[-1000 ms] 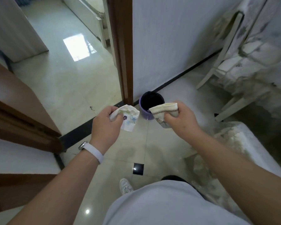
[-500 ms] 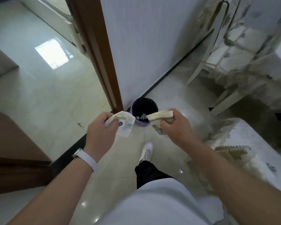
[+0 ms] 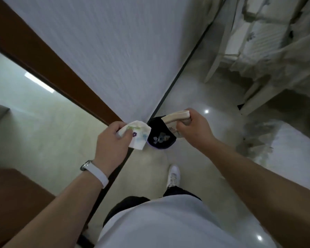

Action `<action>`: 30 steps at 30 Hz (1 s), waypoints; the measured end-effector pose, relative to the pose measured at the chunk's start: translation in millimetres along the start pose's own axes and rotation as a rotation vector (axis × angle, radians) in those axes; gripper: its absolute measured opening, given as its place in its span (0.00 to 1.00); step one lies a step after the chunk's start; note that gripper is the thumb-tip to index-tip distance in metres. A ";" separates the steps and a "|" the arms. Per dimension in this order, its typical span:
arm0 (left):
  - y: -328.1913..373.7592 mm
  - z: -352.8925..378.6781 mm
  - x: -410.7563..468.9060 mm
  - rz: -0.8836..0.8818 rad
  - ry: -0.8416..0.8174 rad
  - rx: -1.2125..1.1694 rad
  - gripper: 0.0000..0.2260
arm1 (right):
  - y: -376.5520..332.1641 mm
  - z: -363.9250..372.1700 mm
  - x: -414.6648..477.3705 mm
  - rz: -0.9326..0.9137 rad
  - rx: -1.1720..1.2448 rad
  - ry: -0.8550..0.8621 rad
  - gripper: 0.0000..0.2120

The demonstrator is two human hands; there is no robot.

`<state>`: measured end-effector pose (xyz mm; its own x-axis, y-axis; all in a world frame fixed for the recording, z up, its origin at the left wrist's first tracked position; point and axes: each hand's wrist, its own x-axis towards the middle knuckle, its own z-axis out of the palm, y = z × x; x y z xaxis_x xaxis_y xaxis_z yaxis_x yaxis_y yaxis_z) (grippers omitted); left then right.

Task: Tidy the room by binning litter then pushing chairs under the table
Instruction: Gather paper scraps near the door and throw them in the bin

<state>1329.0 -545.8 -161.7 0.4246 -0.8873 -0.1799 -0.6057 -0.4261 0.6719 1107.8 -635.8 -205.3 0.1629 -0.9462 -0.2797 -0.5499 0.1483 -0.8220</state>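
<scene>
A small purple bin (image 3: pixel 161 139) with a black liner stands on the floor against the wall's corner, with some scraps inside. My left hand (image 3: pixel 111 142) grips a white paper cup (image 3: pixel 138 136) with a flower print, just left of the bin's rim. My right hand (image 3: pixel 195 131) holds a squashed beige paper cup (image 3: pixel 175 120) over the bin's right edge. Both hands hover above the bin opening.
A grey wall (image 3: pixel 115 51) with a brown door frame (image 3: pixel 48 68) rises ahead. A white chair (image 3: pixel 220 56) and a table under a lace-patterned cloth (image 3: pixel 276 56) stand at the right. A cloth-covered seat (image 3: pixel 284 145) is near my right arm. My shoe (image 3: pixel 174 176) is below the bin.
I have stepped closer, so the bin now lies directly under my hands. Both hands still grip their cups and have moved over the bin's rim.
</scene>
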 end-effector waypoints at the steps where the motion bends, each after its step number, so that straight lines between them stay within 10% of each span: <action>1: 2.4 0.9 8.6 0.014 -0.020 -0.001 0.02 | 1.6 -0.6 4.5 0.015 0.010 0.013 0.06; 19: -56.3 58.4 195.3 0.145 -0.431 0.014 0.02 | 6.2 100.5 85.5 0.329 0.125 0.202 0.07; 30: -161.6 198.4 254.8 -0.047 -0.499 0.055 0.05 | 161.2 182.3 158.1 0.481 0.067 0.159 0.05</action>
<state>1401.5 -738.1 -458.7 0.0870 -0.8374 -0.5397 -0.6343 -0.4643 0.6182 1194.2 -709.1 -472.5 -0.2259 -0.7974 -0.5596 -0.4768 0.5915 -0.6502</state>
